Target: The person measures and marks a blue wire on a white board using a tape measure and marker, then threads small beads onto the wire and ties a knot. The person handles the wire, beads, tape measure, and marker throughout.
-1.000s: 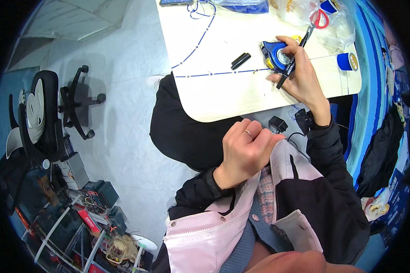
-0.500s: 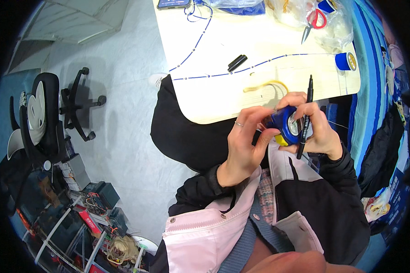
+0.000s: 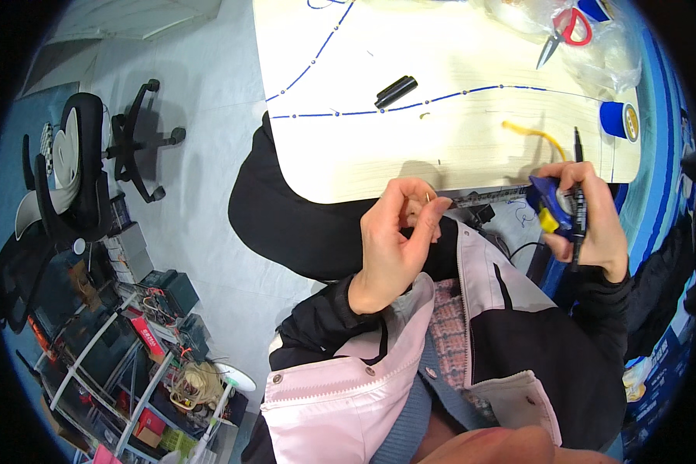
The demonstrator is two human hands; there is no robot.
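My right hand grips a blue tape measure with a yellow button, and a slim black marker pen is held upright against it, tip up. From the case a stretch of tape blade runs left to my left hand, which pinches its end between thumb and fingers. A yellow wrist strap trails from the tape measure onto the table. Beyond my hands, a blue strand with small beads lies across the tabletop, its thin thread reaching a blue spool.
The pale wooden table has its near edge just beyond my hands. A short black cylindrical piece lies beside the strand. Red-handled scissors rest by plastic bags at the far right. An office chair and a cluttered rack stand left.
My hands have moved apart, the right one carrying the tape measure and marker rightward. Tape blade now shows between them. The yellow strap has shifted right, and the view has moved slightly.
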